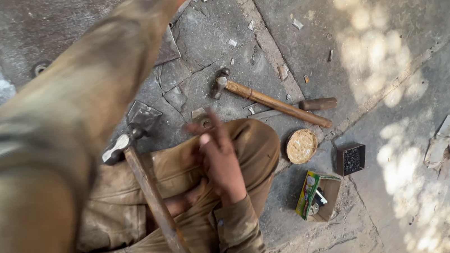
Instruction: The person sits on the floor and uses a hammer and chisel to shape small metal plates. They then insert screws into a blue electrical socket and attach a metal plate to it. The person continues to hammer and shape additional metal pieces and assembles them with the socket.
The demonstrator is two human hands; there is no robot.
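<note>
Below, my left arm [66, 122] sweeps up toward the top edge of the cracked stone floor [399, 67]; its hand leaves the view, so I cannot tell its grip. A long hammer [151, 197] leans across my lap, handle toward me, within easy reach. My right hand [218, 158] rests on my knee, fingers loosely curled, holding nothing visible. Beyond it lie a second hammer [273, 101], a chisel [302, 106], a round woven disc [301, 146] and a small dark box [351, 159].
</note>
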